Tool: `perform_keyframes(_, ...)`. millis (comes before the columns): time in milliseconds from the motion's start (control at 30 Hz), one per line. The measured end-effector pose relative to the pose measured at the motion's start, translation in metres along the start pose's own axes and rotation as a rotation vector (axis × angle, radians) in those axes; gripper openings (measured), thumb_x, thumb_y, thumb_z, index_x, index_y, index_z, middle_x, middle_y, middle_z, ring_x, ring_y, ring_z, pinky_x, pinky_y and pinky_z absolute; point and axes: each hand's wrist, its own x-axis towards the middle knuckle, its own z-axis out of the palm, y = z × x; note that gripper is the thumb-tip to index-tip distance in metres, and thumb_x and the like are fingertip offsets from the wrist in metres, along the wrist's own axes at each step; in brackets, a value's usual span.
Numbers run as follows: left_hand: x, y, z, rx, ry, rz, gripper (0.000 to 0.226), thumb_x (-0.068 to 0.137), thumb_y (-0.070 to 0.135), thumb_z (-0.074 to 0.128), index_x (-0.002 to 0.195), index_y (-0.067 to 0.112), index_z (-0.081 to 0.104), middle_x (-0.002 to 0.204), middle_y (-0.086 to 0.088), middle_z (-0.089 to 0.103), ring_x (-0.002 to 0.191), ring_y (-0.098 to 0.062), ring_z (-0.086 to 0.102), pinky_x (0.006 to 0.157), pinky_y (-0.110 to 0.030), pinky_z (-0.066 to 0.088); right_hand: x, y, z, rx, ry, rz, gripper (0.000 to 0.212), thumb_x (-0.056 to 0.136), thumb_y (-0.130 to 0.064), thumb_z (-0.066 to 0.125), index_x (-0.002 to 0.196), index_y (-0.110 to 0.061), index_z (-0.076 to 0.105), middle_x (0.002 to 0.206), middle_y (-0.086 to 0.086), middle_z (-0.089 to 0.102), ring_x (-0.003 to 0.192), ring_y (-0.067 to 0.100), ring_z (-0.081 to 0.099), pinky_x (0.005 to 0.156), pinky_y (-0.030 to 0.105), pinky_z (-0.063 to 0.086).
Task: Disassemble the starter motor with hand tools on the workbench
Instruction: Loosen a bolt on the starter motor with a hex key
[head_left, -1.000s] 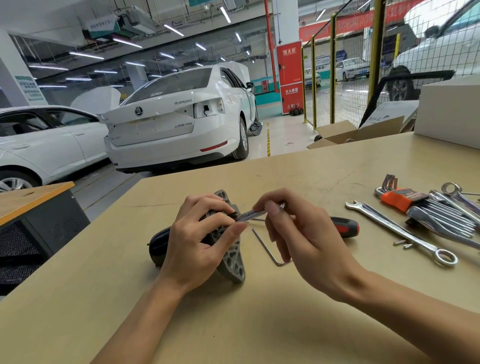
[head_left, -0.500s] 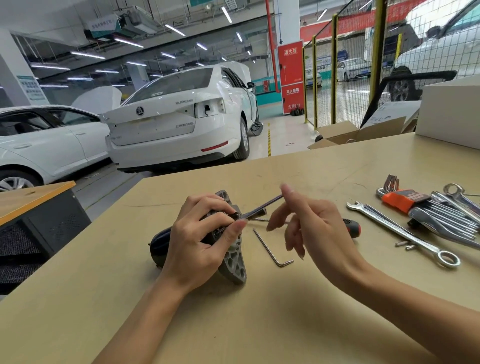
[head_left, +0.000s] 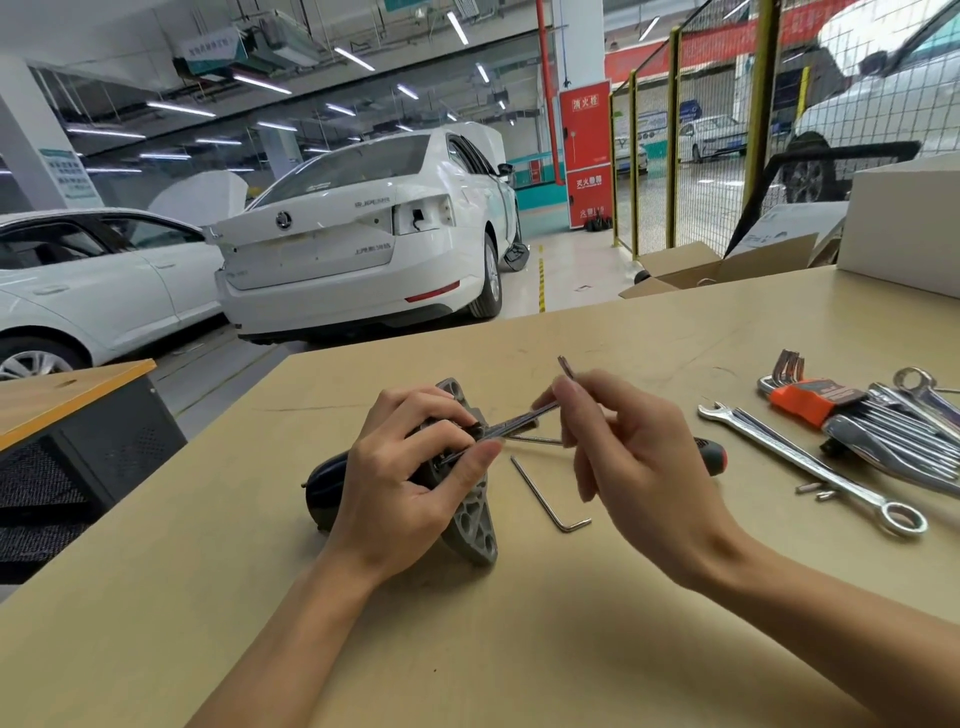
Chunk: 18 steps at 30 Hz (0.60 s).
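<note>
Starter motor (head_left: 470, 512) lying on the tan table (head_left: 519, 649), left of centre, black body toward the left, grey cast end plate facing right. Left hand (head_left: 400, 483) wrapped over the top of it, fingers (head_left: 447, 434) curled round the housing, thumb stretched along the front of the plate. Right hand (head_left: 639, 457) just to the right, raised off the table, fingertips pinching the outer bend of an L-shaped hex key (head_left: 519, 423) whose long arm runs down-left into the motor's end, short arm sticking up past the fingers. Second hex key (head_left: 545, 496) flat on the table between the two hands. Red-and-black screwdriver handle (head_left: 712, 458) showing behind the right hand. Further right, a long spanner (head_left: 810, 462), an orange-holdered set of hex keys (head_left: 810, 397), more spanners (head_left: 904, 436).
</note>
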Motion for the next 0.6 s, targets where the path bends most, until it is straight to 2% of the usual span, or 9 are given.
perform_keyframes(133,0.0004,0.0005,-0.0009,-0.026,0.005,-0.009,0.043,0.097,0.042,0.057,0.076,0.008,0.074,0.091,-0.001,0.069,0.1,-0.017,0.057,0.09,-0.025,0.045,-0.0024,-0.0031,0.0015,0.011,-0.026,-0.051,0.021,0.097,-0.026,0.051,0.105,-0.016,0.067,0.078,-0.018,0.06,0.053,0.008,0.058,0.048,0.012,0.037)
perform_keyframes(200,0.0006,0.0011,-0.0012,-0.029,0.001,-0.011,0.043,0.097,0.042,0.057,0.076,0.008,0.075,0.091,-0.001,0.069,0.1,-0.017,0.056,0.09,-0.025,0.045,-0.0041,-0.0032,0.001,0.043,-0.032,-0.051,0.012,0.098,-0.021,0.058,0.104,-0.022,0.068,0.081,-0.014,0.061,0.051,0.012,0.057,0.047,0.013,0.038)
perform_keyframes(267,0.0003,0.0015,-0.0013,-0.021,-0.003,-0.004,0.042,0.096,0.04,0.059,0.076,0.007,0.075,0.091,-0.003,0.069,0.099,-0.018,0.057,0.089,-0.026,0.045,-0.0051,-0.0045,0.0002,0.078,-0.045,-0.059,0.006,0.094,-0.027,0.063,0.094,-0.025,0.069,0.079,-0.009,0.059,0.048,0.019,0.053,0.046,0.016,0.039)
perform_keyframes(367,0.0003,0.0011,-0.0011,-0.014,0.003,-0.001,0.04,0.095,0.037,0.061,0.075,0.006,0.075,0.09,-0.003,0.069,0.098,-0.022,0.058,0.089,-0.027,0.045,-0.0044,-0.0057,-0.0009,0.133,-0.039,-0.066,0.024,0.09,-0.041,0.059,0.072,-0.027,0.068,0.074,0.0,0.058,0.048,0.016,0.053,0.047,0.019,0.041)
perform_keyframes(467,0.0008,0.0008,-0.0008,-0.008,0.007,-0.006,0.035,0.093,0.034,0.063,0.075,0.006,0.075,0.089,-0.003,0.069,0.097,-0.023,0.059,0.088,-0.027,0.046,-0.002,-0.0033,-0.0015,0.098,-0.015,-0.038,0.039,0.091,-0.044,0.057,0.057,-0.027,0.066,0.071,0.004,0.059,0.049,0.011,0.053,0.05,0.02,0.041)
perform_keyframes(600,0.001,0.0009,-0.0003,-0.012,0.006,-0.009,0.033,0.092,0.033,0.064,0.075,0.007,0.075,0.089,-0.002,0.069,0.097,-0.022,0.059,0.087,-0.029,0.047,0.0,0.0001,-0.0006,0.071,0.026,0.063,0.052,0.096,-0.046,0.055,0.055,-0.017,0.072,0.08,-0.001,0.067,0.054,0.014,0.059,0.051,0.015,0.042)
